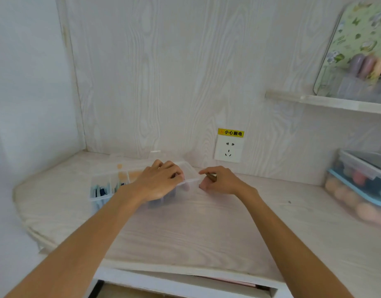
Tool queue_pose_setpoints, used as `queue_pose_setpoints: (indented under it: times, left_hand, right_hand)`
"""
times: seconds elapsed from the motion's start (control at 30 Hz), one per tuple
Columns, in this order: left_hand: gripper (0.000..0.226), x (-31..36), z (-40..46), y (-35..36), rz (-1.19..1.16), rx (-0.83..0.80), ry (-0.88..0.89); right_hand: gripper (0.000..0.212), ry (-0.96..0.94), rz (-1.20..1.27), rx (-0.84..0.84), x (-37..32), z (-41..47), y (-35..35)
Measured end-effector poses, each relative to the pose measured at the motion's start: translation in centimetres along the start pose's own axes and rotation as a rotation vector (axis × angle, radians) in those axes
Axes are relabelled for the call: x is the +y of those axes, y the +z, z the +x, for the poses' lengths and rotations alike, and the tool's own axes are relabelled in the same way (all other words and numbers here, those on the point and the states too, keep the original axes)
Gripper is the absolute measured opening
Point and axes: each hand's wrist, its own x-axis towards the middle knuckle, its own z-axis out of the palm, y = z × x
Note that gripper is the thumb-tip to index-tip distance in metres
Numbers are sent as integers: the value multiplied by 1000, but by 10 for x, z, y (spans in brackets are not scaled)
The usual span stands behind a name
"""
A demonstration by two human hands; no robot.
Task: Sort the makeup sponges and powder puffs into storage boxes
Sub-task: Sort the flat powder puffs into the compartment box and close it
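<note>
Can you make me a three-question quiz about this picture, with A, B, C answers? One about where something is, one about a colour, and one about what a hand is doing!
1. Where is the socket?
A. On the wall
B. On the shelf
C. On the floor

2. What colour is the sticker above it?
A. Red
B. Green
C. Yellow

3. What is the right hand doing?
A. Holding a pink sponge
B. Lying flat, holding nothing
C. Pointing at the ceiling

Answers: 1 A, it sits on the wall behind the desk. 2 C, it is bright yellow. 3 A, the fingers curl round the sponge beside the clear box.

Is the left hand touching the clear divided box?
Touching. The head view shows the left hand lying on the clear divided box, its fingertips curled onto the box's right rim.
</note>
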Motion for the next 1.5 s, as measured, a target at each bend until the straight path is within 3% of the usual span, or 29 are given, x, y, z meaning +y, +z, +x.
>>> queue_pose_setpoints:
  times: [0.07, 0.13, 0.23, 0.33, 0.4, 0.5, 0.7, 0.83, 1.17, 1.4, 1.5]
  left_hand:
    - [60, -4, 3, -1, 19, -31, 26]
    - [56, -10, 8, -3, -32, -33, 8]
    - [37, -8, 9, -6, -103, -28, -14]
    - [25, -7, 7, -2, -119, 28, -5]
    - [20, -6, 5, -1, -127, 63, 2]
    - [17, -3, 6, -2, -165, 83, -13]
    - [17, -6, 6, -3, -241, 161, 6]
    - [22, -3, 4, -3, -169, 174, -1]
    - [25, 3, -2, -3, -119, 229, -21]
    - [24, 5, -2, -1, -175, 260, -52]
    - [28, 6, -2, -1, -146, 190, -28]
  right_hand:
    - [48, 4, 121, -130, 5, 0, -6]
    - [51, 38, 212, -128, 13, 2, -8]
    - [45, 124, 227, 43, 27, 8, -7]
    - [32, 181, 230, 344, 28, 13, -12]
    - [29, 118, 344, 514, 16, 10, -17]
    - [26, -35, 497, 565, -18, -6, -16]
    - [22, -77, 307, 585, -48, -8, 10]
    - [22, -107, 84, 603, -50, -10, 17]
    - [29, -130, -23, 190, -47, -8, 16]
    - [21, -65, 105, 116, -43, -14, 15]
    - [24, -19, 188, 77, -40, -12, 17]
